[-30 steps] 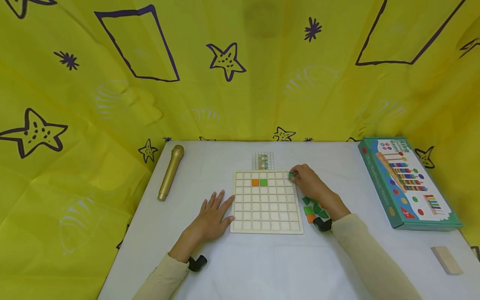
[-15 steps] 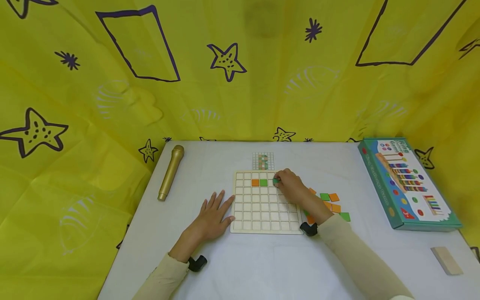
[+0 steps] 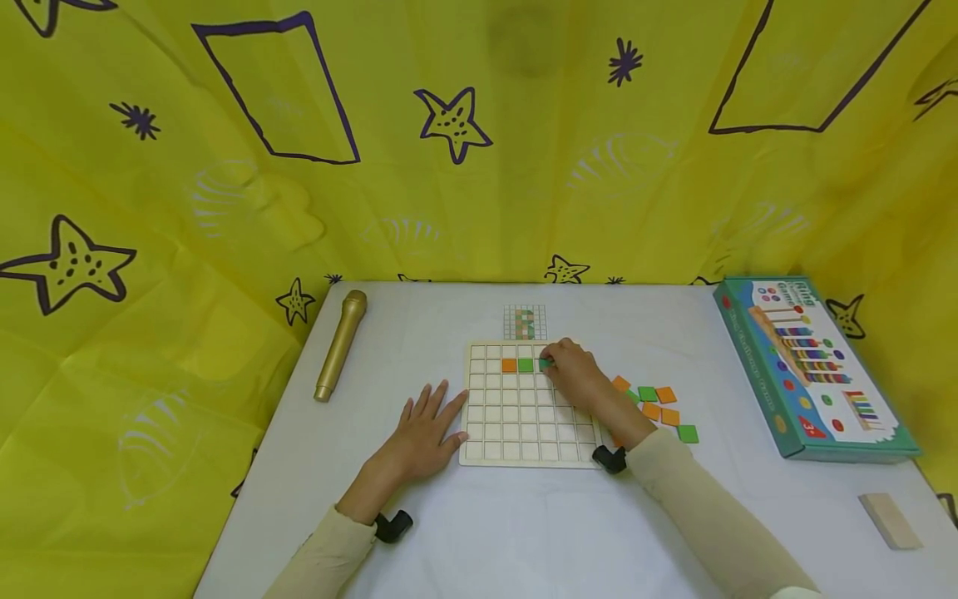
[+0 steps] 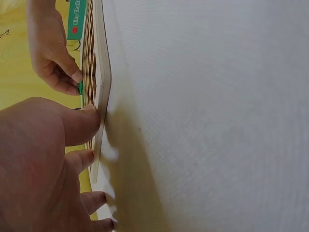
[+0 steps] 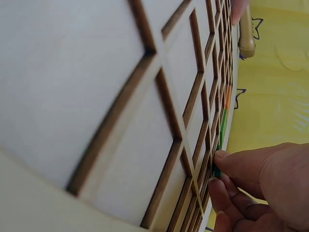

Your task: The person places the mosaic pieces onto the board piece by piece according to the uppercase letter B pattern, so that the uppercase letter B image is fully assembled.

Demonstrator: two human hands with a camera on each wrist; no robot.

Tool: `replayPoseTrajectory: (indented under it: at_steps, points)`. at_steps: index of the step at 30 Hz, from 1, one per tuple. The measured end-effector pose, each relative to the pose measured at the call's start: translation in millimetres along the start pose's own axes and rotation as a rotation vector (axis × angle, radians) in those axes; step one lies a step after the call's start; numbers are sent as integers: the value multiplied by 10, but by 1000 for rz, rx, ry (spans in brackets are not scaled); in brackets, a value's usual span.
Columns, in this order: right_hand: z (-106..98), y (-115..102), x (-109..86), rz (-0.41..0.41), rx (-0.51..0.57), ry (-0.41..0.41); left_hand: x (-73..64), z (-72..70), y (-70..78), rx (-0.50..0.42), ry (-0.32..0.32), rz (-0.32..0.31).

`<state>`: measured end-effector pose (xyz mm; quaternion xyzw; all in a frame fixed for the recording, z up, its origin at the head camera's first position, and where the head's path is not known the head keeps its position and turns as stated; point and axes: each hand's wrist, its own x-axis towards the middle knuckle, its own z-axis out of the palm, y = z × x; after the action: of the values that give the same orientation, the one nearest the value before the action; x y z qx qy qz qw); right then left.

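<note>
A pale wooden grid board (image 3: 520,422) lies flat on the table. An orange square tile (image 3: 510,366) and a light green square tile (image 3: 525,365) sit side by side in its second row from the far edge. My right hand (image 3: 580,376) pinches a small dark green tile (image 5: 217,169) between thumb and fingers, at the cell just right of the light green tile; the fingers partly hide its shape. At the board's left edge, my left hand (image 3: 421,437) rests with fingers spread, its thumb (image 4: 83,124) touching the rim.
Loose orange and green tiles (image 3: 665,394) lie right of the board, some behind the right forearm. A small printed pattern card (image 3: 525,322) is beyond it. A gold microphone (image 3: 341,345) lies left, a game box (image 3: 819,366) right, and a wooden block (image 3: 891,521) near right.
My right hand has carried the dark green tile left from the board's right edge to the cell next to the light green tile. My left hand has stayed put.
</note>
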<state>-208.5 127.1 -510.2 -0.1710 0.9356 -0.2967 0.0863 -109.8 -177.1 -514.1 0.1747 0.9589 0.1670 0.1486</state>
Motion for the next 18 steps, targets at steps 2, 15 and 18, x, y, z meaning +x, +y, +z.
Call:
replayPoseTrajectory:
  at_steps: [2,15,18]
  points:
    - [-1,-14,1,0,-3,0,1,0,3,-3,1,0]
    - [29,-37,-20,-36,20,25,3,-10,12,4,-12,-13]
    - [7,-23,-28,-33,32,5,4,-6,11,0,-7,-8]
